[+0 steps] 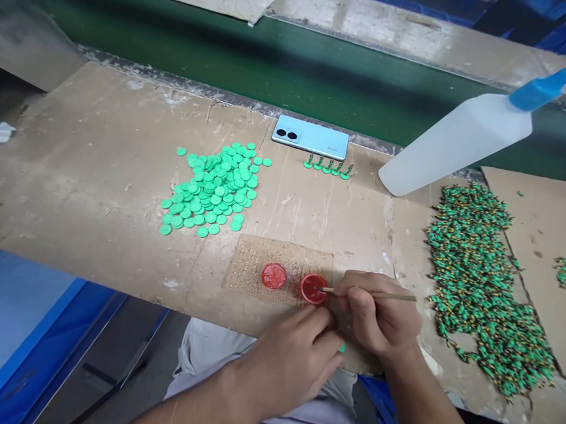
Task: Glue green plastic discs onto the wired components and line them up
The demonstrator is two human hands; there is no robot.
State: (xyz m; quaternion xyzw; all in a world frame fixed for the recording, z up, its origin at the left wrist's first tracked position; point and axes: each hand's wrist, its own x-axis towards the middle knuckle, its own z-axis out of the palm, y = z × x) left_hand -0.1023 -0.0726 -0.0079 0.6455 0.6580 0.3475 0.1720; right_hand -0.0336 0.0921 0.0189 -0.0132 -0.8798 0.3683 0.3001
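My right hand [382, 310] pinches a thin wooden stick [392, 296], whose dark tip dips into a red cap [314, 289] of red liquid. Left of it, another red cap [273, 276] sits on the same speckled brown sheet [250, 260]. My left hand [300, 353] is closed in front of the caps, with a bit of a green disc [341, 348] showing at its fingertips. Many flat green discs [213, 187] lie heaped at the left of the table. Several green discs with small dark upright pieces [328, 166] stand in a row near the phone.
A light blue phone [312, 137] lies by the back edge. A white bottle with a blue nozzle [459, 141] leans at the right. Beyond it spreads a large pile of small green and dark pieces [482, 271], with more at the far right.
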